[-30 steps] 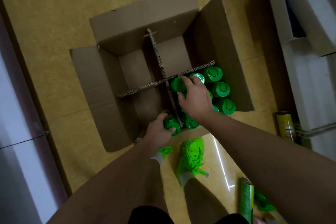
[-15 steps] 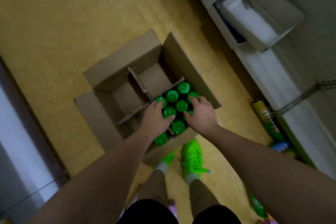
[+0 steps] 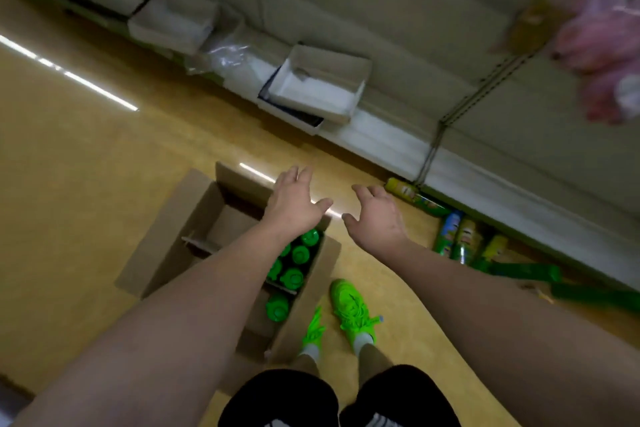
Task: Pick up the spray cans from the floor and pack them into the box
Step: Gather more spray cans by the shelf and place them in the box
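The open cardboard box stands on the yellow floor at lower left, split by cardboard dividers. Several green-capped spray cans stand upright inside it, and one more green cap shows in the nearer compartment. My left hand hovers above the box's far right corner, fingers spread and empty. My right hand is raised over the floor to the right of the box, fingers loosely spread, holding nothing. Several spray cans lie on the floor along the shelf base at right, and one yellow-green can lies further back.
A low shelf unit runs along the right and back, carrying open white boxes and plastic wrap. Pink bagged goods hang at upper right. My green shoes stand just right of the box.
Both hands have lifted off the cans in the box and now hover open above it. The view has swung up and right, bringing the cans on the floor into sight.
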Demonstrator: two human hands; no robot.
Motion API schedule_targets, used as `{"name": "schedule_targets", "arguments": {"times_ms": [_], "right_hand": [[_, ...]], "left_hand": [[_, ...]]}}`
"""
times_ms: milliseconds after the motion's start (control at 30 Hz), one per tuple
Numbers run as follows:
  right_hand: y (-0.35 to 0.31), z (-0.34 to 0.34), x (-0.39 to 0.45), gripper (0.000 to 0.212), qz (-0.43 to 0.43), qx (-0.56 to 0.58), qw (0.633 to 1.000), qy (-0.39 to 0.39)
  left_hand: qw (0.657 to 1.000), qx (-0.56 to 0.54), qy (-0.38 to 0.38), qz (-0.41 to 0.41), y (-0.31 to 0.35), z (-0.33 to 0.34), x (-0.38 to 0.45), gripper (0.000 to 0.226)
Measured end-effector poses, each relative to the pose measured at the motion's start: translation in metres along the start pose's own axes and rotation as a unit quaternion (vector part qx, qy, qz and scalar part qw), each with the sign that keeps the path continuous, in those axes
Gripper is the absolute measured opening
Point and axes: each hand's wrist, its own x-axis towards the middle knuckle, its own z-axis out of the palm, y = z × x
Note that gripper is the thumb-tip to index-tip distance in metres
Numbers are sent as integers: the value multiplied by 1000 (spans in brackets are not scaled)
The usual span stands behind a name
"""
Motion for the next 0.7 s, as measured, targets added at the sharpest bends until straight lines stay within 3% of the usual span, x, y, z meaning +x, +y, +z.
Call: {"name": "schedule_targets", "arguments": {"times_ms": [333,700], "right_hand": [[101,-95,-113,70,180,61,975,114],[247,-156,-240,65,301,131,916,230]], "left_hand": [[972,99,-71,201,194,8,-40,79],[910,205,-129,337,365,92,-111,82]]}}
